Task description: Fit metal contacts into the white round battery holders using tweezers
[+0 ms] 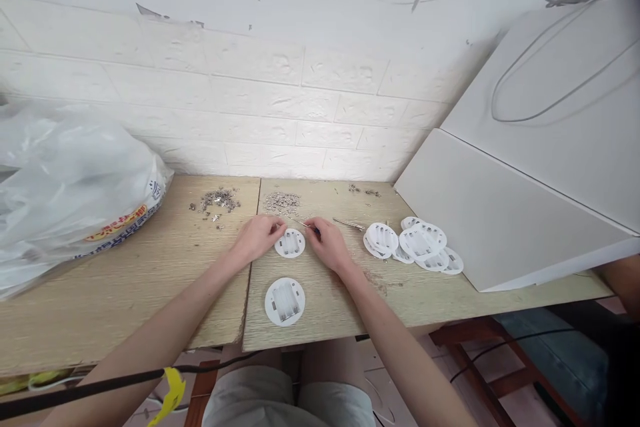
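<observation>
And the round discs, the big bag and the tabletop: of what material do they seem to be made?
Round discs: probably white satin plastic, given even colour and moulded slots. Big bag: thin glossy plastic film, translucent and wrinkled. Tabletop: wood or laminate, dull, with streaky grain.

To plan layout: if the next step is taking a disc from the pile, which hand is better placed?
Probably right: the right hand is nearer the disc pile, though holding a thin tool.
</observation>
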Motion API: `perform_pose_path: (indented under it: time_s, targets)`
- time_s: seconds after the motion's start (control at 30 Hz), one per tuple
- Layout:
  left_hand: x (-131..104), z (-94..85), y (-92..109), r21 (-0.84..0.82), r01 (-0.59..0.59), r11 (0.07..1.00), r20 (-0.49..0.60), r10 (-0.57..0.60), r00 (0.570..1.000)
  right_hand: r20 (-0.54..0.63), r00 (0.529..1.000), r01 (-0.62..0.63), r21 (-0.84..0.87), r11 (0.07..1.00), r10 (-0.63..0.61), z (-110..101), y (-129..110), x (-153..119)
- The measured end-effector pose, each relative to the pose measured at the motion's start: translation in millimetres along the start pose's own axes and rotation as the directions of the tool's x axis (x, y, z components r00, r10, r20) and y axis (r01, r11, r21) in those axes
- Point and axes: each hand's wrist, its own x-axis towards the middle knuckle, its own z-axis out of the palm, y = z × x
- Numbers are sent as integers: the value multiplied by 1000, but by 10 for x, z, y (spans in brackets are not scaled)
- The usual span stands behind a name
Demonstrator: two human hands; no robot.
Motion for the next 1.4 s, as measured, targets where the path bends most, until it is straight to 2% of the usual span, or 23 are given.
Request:
perform_pose_path:
  time_s: [0.13,0.27,0.33,0.4,0.47,0.5,0.57,0.67,0.73,0.8,0.9,0.97,1.07,1.17,1.23,1.27,1.33,1.4]
  targets:
    - [-13,46,16,-51,20,998,44,-18,999,31,999,-19,-15,1000,20,5,-93,-35]
    - [-16,97,23,-2,32,999,11,-32,999,33,998,-46,-133,990,51,115,-211,-45]
    - [-17,109,21,-22,42,999,0,-42,999,33,997,-63,-119,991,68,137,-235,-24]
    - [-19,107,18,-66,60,996,-23,-62,998,16,995,-92,-68,993,94,76,-227,-11]
    - [-22,92,22,-110,75,991,-61,-82,995,-74,986,-149,-30,988,146,-90,-191,-29]
    - [-26,80,28,-128,70,989,-71,-79,994,-145,972,-189,-21,982,184,-208,-165,-53]
    - [-39,51,55,-171,17,985,-36,-24,999,-323,908,-284,-6,959,266,-488,-98,-123]
    - [-72,7,120,-275,-106,956,141,149,979,-532,749,-505,-73,860,394,-895,33,-232]
    - [-97,-11,159,-336,-147,930,264,243,933,-577,680,-641,-168,749,452,-1080,134,-274]
    - [-118,-18,178,-358,-168,919,361,302,882,-548,667,-709,-260,656,504,-1172,235,-287]
    - [-136,-12,169,-327,-235,915,428,365,827,-502,687,-719,-360,595,526,-1179,359,-293]
    - [-140,-7,154,-304,-276,912,429,390,815,-498,722,-686,-421,594,481,-1149,413,-313]
    - [-141,-7,137,-321,-277,906,433,400,808,-537,767,-620,-484,617,351,-1119,440,-351]
    - [-136,-12,135,-362,-235,902,452,390,802,-588,778,-547,-459,700,222,-1118,408,-294]
    - [-130,-12,132,-355,-206,912,445,359,820,-557,813,-453,-420,786,170,-1113,374,-145]
    - [-125,-10,128,-334,-201,921,420,336,843,-513,844,-399,-405,822,156,-1102,362,-34]
    - [-113,-2,109,-274,-194,942,308,277,910,-409,898,-335,-394,856,163,-1062,367,248]
    - [-96,10,79,-214,-180,960,159,216,963,-300,927,-343,-443,828,224,-994,421,564]
